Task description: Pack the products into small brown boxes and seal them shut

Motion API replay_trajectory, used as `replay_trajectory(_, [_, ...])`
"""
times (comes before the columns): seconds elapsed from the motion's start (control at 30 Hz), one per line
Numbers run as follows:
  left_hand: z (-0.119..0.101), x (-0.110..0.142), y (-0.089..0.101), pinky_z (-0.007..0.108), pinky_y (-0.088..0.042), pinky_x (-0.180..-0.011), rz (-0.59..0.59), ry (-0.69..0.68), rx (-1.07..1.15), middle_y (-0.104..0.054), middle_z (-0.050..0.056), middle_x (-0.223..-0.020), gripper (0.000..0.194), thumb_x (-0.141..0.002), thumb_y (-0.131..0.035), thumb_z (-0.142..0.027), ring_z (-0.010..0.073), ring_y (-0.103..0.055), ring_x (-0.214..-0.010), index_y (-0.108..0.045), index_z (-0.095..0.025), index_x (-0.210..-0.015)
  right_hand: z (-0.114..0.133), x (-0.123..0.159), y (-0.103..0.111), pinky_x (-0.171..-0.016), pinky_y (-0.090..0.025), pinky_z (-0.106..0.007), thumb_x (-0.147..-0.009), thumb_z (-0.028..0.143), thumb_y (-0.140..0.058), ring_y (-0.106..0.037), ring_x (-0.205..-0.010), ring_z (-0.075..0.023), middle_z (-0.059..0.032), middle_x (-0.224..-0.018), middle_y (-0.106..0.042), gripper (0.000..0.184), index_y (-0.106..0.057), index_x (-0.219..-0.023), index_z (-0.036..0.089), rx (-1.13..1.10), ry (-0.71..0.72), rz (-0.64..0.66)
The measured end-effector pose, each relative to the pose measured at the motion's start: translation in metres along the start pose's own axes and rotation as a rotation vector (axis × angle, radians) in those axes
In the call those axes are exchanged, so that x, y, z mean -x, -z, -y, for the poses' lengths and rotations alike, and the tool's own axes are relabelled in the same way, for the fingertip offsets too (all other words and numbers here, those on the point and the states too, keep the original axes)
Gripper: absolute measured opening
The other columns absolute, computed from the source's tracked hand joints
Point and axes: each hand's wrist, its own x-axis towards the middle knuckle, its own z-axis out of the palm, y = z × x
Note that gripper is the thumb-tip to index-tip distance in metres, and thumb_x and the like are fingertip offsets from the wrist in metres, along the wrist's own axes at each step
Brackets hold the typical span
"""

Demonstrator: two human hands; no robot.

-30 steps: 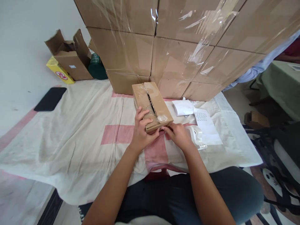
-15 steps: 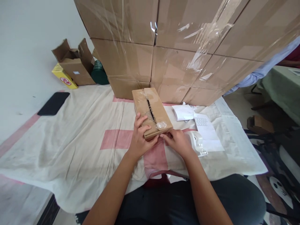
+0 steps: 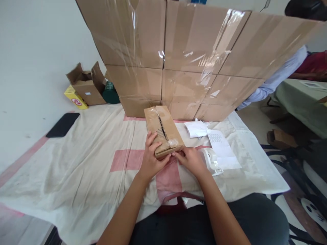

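Note:
A small cardboard box [image 3: 170, 127] is tilted up in front of me, with a dark gap along its top seam and clear tape at its near end. My left hand [image 3: 152, 158] grips its near left corner, fingers over the top and thumb below the near edge. At the near right corner, my right hand [image 3: 191, 159] is closed on the lower edge, its fingertips partly hidden beneath the box. Just right of that hand lies a white tape dispenser [image 3: 212, 160].
Large stacked cardboard boxes [image 3: 189, 54] wrapped in clear film stand behind. White papers [image 3: 223, 149] lie at the right. A black phone-like slab [image 3: 63, 125], a yellow box [image 3: 76, 97] and an open carton [image 3: 90, 90] are at the left. A person's blue sleeve [image 3: 276, 76] shows beyond the stack.
My view has tilted up slightly, so the scene sits lower. Both hands keep their hold on the small box, which has barely moved.

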Motion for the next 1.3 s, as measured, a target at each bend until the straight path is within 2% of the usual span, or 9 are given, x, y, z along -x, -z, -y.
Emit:
replay_trajectory(0.13, [0.001, 0.001, 0.001, 0.070, -0.036, -0.121, -0.013, 0.006, 0.007, -0.045, 0.019, -0.148, 0.065, -0.075, -0.083, -0.017, 0.0374, -0.029, -0.156, -0.042, -0.023, -0.126, 0.000, 0.002, -0.003, -0.073, -0.047, -0.025, -0.103, 0.036, -0.060, -0.077, -0.091, -0.0215, -0.0055, -0.102, -0.082, 0.022, -0.077, -0.105, 0.022, -0.029, 0.028, -0.031])
replay_trajectory(0.2, [0.003, 0.002, 0.001, 0.070, -0.038, -0.120, -0.008, 0.015, 0.003, -0.046, 0.018, -0.148, 0.063, -0.076, -0.082, -0.017, 0.0375, -0.030, -0.156, -0.043, -0.024, -0.125, 0.001, 0.002, -0.003, -0.071, -0.047, -0.024, -0.103, 0.033, -0.060, -0.077, -0.089, -0.0209, -0.0048, -0.101, -0.082, 0.021, -0.077, -0.107, 0.023, -0.028, 0.034, -0.048])
replay_trajectory(0.33, [0.008, 0.003, -0.001, 0.070, -0.038, -0.119, -0.020, 0.000, -0.003, -0.046, 0.020, -0.148, 0.064, -0.075, -0.085, -0.021, 0.0382, -0.033, -0.155, -0.042, -0.023, -0.123, 0.007, 0.003, 0.003, -0.064, -0.044, -0.025, -0.098, 0.042, -0.067, -0.076, -0.079, -0.0209, -0.0040, -0.089, -0.082, 0.023, -0.078, -0.101, 0.022, -0.003, 0.035, -0.063])
replay_trajectory(0.47, [0.009, 0.004, -0.003, 0.071, -0.035, -0.120, -0.028, -0.011, -0.003, -0.043, 0.021, -0.150, 0.063, -0.075, -0.083, -0.020, 0.0388, -0.032, -0.155, -0.041, -0.023, -0.122, 0.011, 0.004, 0.008, -0.070, -0.045, -0.025, -0.102, 0.042, -0.061, -0.077, -0.089, -0.0212, -0.0051, -0.097, -0.082, 0.026, -0.079, -0.099, 0.024, 0.031, 0.031, -0.042])
replay_trajectory(0.67, [0.008, 0.004, -0.002, 0.072, -0.035, -0.120, -0.017, -0.001, 0.002, -0.042, 0.020, -0.152, 0.064, -0.076, -0.085, -0.024, 0.0382, -0.029, -0.157, -0.040, -0.025, -0.122, 0.012, 0.005, 0.007, -0.069, -0.045, -0.027, -0.101, 0.050, -0.062, -0.077, -0.089, -0.0240, -0.0087, -0.097, -0.081, 0.033, -0.077, -0.102, 0.021, 0.071, 0.001, -0.030])
replay_trajectory(0.93, [0.008, 0.002, -0.002, 0.073, -0.030, -0.122, -0.014, -0.009, 0.002, -0.041, 0.018, -0.151, 0.063, -0.076, -0.083, -0.019, 0.0363, -0.028, -0.157, -0.039, -0.026, -0.121, 0.009, 0.004, 0.003, -0.070, -0.044, -0.028, -0.104, 0.052, -0.055, -0.076, -0.090, -0.0243, -0.0097, -0.099, -0.081, 0.038, -0.075, -0.101, 0.020, 0.090, 0.021, -0.021])
replay_trajectory(1.03, [0.009, 0.002, -0.002, 0.074, -0.028, -0.123, -0.033, -0.011, -0.012, -0.042, 0.017, -0.151, 0.065, -0.074, -0.085, -0.021, 0.0361, -0.031, -0.156, -0.039, -0.027, -0.120, 0.009, 0.002, -0.001, -0.069, -0.044, -0.028, -0.103, 0.058, -0.053, -0.076, -0.091, -0.0254, -0.0107, -0.099, -0.080, 0.044, -0.074, -0.102, 0.019, 0.099, 0.026, -0.036])
replay_trajectory(1.17, [0.008, 0.005, -0.002, 0.075, -0.030, -0.122, -0.058, -0.009, -0.028, -0.044, 0.015, -0.151, 0.064, -0.074, -0.084, -0.023, 0.0373, -0.032, -0.156, -0.042, -0.030, -0.122, 0.011, 0.006, -0.002, -0.067, -0.045, -0.029, -0.104, 0.061, -0.048, -0.076, -0.084, -0.0252, -0.0127, -0.094, -0.080, 0.052, -0.075, -0.093, 0.017, 0.105, 0.047, -0.081])
replay_trajectory(1.3, [-0.002, -0.008, 0.005, 0.078, -0.035, -0.119, -0.099, -0.040, -0.041, -0.048, 0.012, -0.153, 0.071, -0.069, -0.087, -0.030, 0.0403, -0.045, -0.147, -0.045, -0.035, -0.126, 0.018, 0.016, 0.008, -0.068, -0.046, -0.028, -0.096, 0.067, -0.058, -0.076, -0.084, -0.0243, -0.0092, -0.090, -0.080, 0.051, -0.074, -0.088, 0.020, 0.078, 0.070, -0.192])
